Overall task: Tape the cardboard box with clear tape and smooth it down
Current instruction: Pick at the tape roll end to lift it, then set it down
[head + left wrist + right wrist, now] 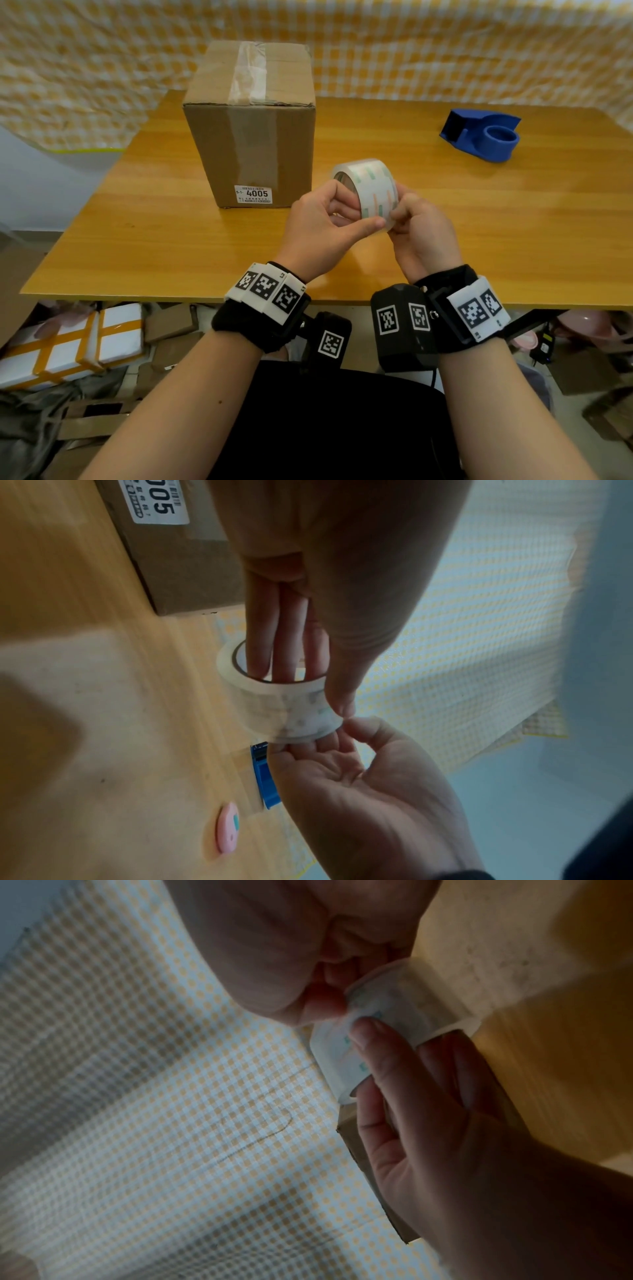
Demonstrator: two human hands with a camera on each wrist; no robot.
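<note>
While both hands hold it above the near middle of the table, the tape roll stands on edge, its open core facing left. Left hand: fingers pass through the core, as the left wrist view shows, and the thumb lies along the outer face, so the roll is gripped between them. Right hand: curled fingertips and thumb pinch at the roll's near right edge; whether a loose tape end is caught there cannot be told. Faint green and orange marks show through the clear windings.

Box: upright on the table, to the left of the roll and farther away, apart from both hands. A strip of clear tape runs along its top seam and over the near top edge. A white label reading 4005 sits low on the near face.

Dispenser: blue, on the far right of the table, well apart from roll and box. A small pink object lies on the table in the left wrist view. Checked cloth hangs behind the table. Both wrists carry black bands with printed square markers.
</note>
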